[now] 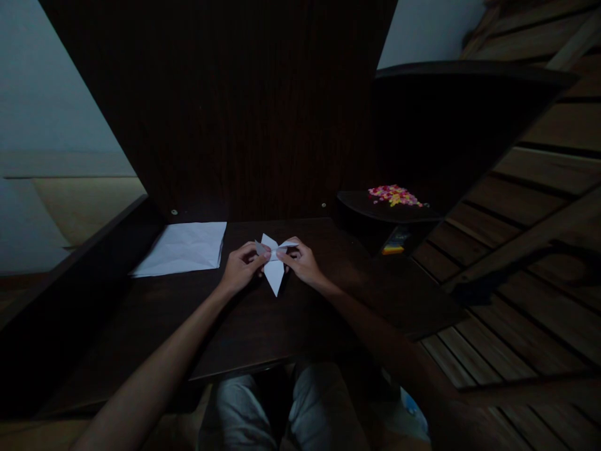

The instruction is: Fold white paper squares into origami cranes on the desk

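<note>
Between both hands is a white piece of folded paper with several pointed flaps, one reaching toward me and others upward and to the sides. My left hand pinches its left side, thumb near the middle. From the right, my right hand grips the other side, its thumb also close to the centre. The folded paper is held just over the dark desk; whether it touches the surface I cannot tell. Fingers beneath the paper are partly hidden. Left of my left hand lies a stack of white paper sheets, creased on top.
A small dark corner shelf at the right bears a pile of pink, red and yellow bits. Below it sits a dark item with a yellow stripe. A tall dark panel closes off the back; wooden slats stand at far right.
</note>
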A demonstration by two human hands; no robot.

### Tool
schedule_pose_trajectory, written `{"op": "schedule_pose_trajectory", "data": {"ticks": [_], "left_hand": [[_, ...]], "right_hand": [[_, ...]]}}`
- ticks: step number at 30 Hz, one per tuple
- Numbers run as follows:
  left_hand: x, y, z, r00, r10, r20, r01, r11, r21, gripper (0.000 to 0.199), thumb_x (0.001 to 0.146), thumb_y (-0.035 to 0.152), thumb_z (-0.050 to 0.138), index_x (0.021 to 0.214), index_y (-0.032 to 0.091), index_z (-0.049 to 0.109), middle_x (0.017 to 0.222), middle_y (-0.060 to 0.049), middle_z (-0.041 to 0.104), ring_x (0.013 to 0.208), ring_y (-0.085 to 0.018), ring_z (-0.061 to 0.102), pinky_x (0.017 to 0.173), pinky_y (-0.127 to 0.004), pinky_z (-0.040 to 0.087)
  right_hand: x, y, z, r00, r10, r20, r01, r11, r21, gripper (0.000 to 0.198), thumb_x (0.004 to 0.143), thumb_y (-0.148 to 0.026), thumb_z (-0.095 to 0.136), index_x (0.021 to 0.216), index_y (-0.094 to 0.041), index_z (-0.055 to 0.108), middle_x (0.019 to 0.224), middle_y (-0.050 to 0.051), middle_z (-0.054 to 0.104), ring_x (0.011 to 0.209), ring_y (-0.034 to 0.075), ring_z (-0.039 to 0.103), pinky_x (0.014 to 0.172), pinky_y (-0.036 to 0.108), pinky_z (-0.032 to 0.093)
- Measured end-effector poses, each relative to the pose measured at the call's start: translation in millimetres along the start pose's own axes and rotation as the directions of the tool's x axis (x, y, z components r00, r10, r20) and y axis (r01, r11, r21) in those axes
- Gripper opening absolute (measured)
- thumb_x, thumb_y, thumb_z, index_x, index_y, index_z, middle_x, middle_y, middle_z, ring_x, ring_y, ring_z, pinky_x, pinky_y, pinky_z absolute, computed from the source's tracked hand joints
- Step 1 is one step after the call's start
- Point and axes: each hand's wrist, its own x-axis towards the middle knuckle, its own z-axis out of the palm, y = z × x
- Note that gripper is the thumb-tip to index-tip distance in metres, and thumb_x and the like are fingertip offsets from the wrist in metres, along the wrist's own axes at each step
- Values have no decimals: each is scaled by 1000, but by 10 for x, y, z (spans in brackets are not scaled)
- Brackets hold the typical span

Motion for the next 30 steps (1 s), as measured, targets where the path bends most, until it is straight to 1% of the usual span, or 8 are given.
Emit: {"op": "schedule_pose_trajectory", "data": {"ticks": [5,7,11,14,17,21,27,30], "left_hand": [[8,-13,2,1000,12,7,-12,998,67,27,75,41,69,82,15,69,82,-3,62,62,-13,57,52,-24,47],[9,-38,-1,1000,-14,23,12,995,100,27,75,41,69,82,15,69,80,-3,61,60,-13,56,51,-24,46],[12,-85,-13,997,-53,53,45,987,152,28,76,42,67,80,15,68,79,-3,60,55,-11,54,48,-24,44],[20,-123,-30,995,-55,78,39,981,190,28,76,42,65,79,15,68,81,-3,60,53,-10,53,47,-23,43],[28,-170,-46,992,-66,110,41,975,217,27,78,41,64,83,15,68,83,-3,60,50,-9,53,46,-23,42],[35,-203,-47,990,-65,129,28,962,270,27,78,40,62,85,16,70,85,-3,61,52,-10,54,49,-24,44],[42,-171,-59,993,-5,118,-42,919,391,24,79,37,60,84,17,72,80,-3,63,65,-15,57,61,-26,44],[42,-181,-71,993,10,121,-60,906,418,25,79,38,60,86,17,72,81,-3,64,69,-16,58,64,-27,44]], "right_hand": [[4,1,-35,997,42,66,-37,996,-80,28,74,-44,70,83,-18,64,91,2,52,57,8,54,39,20,43],[14,14,-55,995,49,87,-39,993,-108,28,74,-44,70,79,-17,65,88,2,51,54,7,52,38,20,41],[34,69,-86,993,44,113,-28,990,-137,26,73,-42,70,74,-16,64,84,1,52,55,8,50,39,20,38],[48,117,-106,992,34,121,-15,988,-155,24,73,-39,71,74,-16,65,82,2,53,60,10,52,45,21,40],[68,155,-132,990,-7,143,35,980,-198,19,72,-34,71,72,-16,66,80,2,56,69,13,55,57,24,44],[89,185,-156,984,-64,166,107,957,-268,14,72,-29,71,69,-16,67,75,1,59,75,14,57,69,27,44],[81,181,-155,979,-75,189,130,945,-300,10,74,-26,68,72,-16,68,76,1,60,75,14,57,70,26,42],[80,180,-148,979,-74,191,133,939,-318,8,73,-24,68,73,-16,68,77,1,60,75,14,57,72,26,42]]}}
